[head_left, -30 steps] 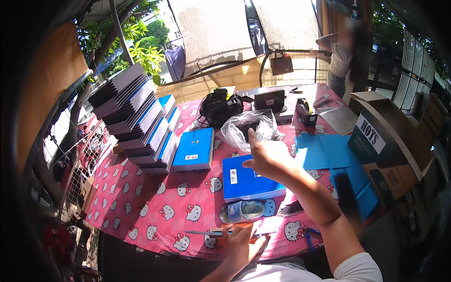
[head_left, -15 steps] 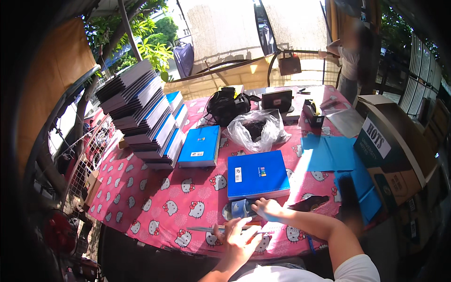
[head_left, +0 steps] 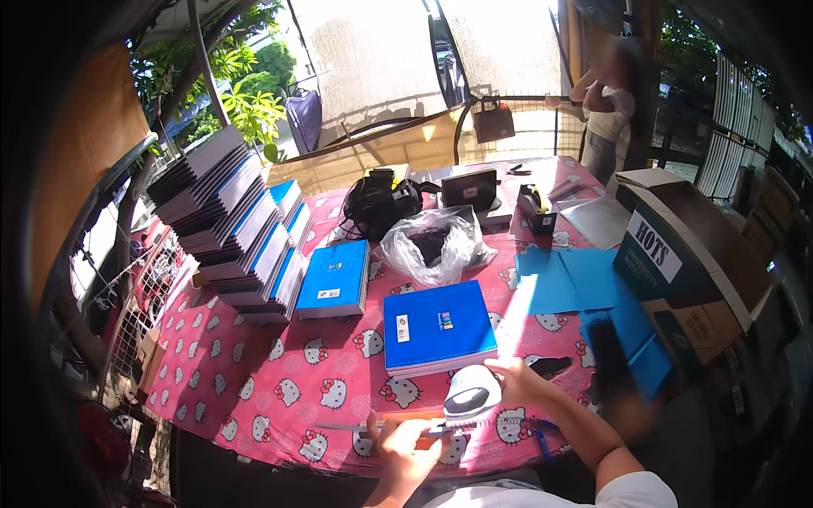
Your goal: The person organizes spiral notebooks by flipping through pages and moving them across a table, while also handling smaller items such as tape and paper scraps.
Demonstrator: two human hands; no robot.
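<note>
Head cam looked down on a table with a pink cartoon-cat tablecloth (head_left: 254, 372). The right hand (head_left: 517, 381) was curled around a white and grey gadget (head_left: 471, 396), some sort of stapler or punch as far as I could tell, sitting at the near edge of the table just in front of the blue notebook stack (head_left: 439, 328). The left hand (head_left: 405, 440) was closed on a thin spiral-bound thing (head_left: 423, 425) lying flat along the table edge, right under that gadget, fingers wrapped over it. Further back there was a second blue notebook pile (head_left: 335, 279), a tall fanned-out stack of notebooks (head_left: 227, 220) on the left, a crumpled clear plastic bag (head_left: 436, 245) in the middle, a black bag (head_left: 381, 203) behind it, loose blue sheets (head_left: 567, 279) to the right and a cardboard box (head_left: 686, 262) at the far right. Another person (head_left: 605, 114) stood at the far end of the table.
</note>
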